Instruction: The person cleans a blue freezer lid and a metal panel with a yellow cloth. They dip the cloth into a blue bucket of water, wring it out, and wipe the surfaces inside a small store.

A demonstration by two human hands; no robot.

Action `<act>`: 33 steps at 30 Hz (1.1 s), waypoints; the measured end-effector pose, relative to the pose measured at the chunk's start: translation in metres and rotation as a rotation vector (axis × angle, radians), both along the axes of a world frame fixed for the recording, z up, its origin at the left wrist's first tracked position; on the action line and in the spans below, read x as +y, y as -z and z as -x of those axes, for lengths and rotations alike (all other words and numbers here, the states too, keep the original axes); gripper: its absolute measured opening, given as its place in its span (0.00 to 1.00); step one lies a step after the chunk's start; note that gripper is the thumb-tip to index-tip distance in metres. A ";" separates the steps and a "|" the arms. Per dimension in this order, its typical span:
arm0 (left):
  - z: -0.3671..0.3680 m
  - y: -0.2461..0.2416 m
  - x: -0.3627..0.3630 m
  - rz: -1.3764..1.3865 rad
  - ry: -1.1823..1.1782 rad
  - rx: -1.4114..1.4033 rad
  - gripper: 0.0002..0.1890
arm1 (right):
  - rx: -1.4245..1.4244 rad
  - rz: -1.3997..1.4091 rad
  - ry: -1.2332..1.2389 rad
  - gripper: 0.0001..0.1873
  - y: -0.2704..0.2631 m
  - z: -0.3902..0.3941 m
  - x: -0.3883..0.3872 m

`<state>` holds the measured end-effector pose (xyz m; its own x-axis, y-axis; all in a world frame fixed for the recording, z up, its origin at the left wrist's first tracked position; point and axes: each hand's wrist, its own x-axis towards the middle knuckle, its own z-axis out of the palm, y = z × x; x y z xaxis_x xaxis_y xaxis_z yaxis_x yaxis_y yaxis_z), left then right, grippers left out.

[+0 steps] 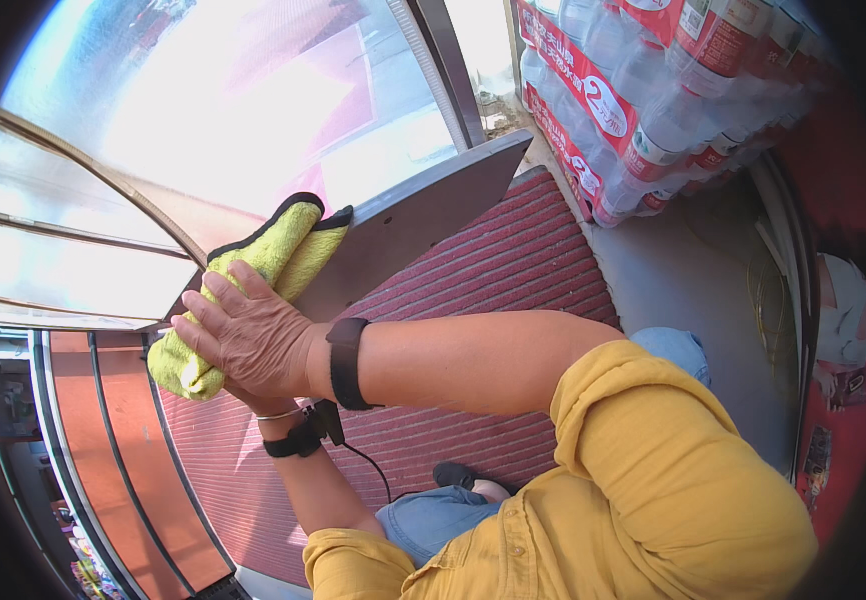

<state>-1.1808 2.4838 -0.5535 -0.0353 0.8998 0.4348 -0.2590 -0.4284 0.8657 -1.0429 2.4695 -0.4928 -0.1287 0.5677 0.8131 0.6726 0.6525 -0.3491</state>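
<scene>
A yellow-green towelling cloth with black edging [275, 251] is bunched at the lower metal frame of a glass door [433, 199], by the corner beside the glass. My right hand [253, 330] lies on the cloth, palm towards it and fingers spread; its thumb is hidden. Underneath, my left hand [253, 400] shows only a small part near the wrist, and its fingers are hidden behind my right hand. Whether the left fingers grip the cloth cannot be told. Dark straps circle both wrists, and a cable hangs from the device on the left one.
Shrink-wrapped packs of water bottles [650, 112] are stacked at upper right. A ribbed red mat [478, 262] covers the floor below the door. Orange-red panels with dark strips [117, 450] stand at left, beside shelves of goods. Bright glare covers much of the glass [253, 97].
</scene>
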 end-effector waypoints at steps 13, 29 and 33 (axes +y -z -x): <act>0.009 0.002 0.008 0.093 -0.280 0.276 0.32 | -0.297 0.226 0.376 0.32 0.138 -0.267 -0.026; -0.002 0.014 0.008 0.234 -0.264 0.088 0.27 | -0.088 -0.012 -0.045 0.29 0.049 -0.060 0.003; 0.008 0.014 0.009 0.096 -0.176 0.230 0.28 | -0.242 0.139 0.237 0.32 0.094 -0.157 0.004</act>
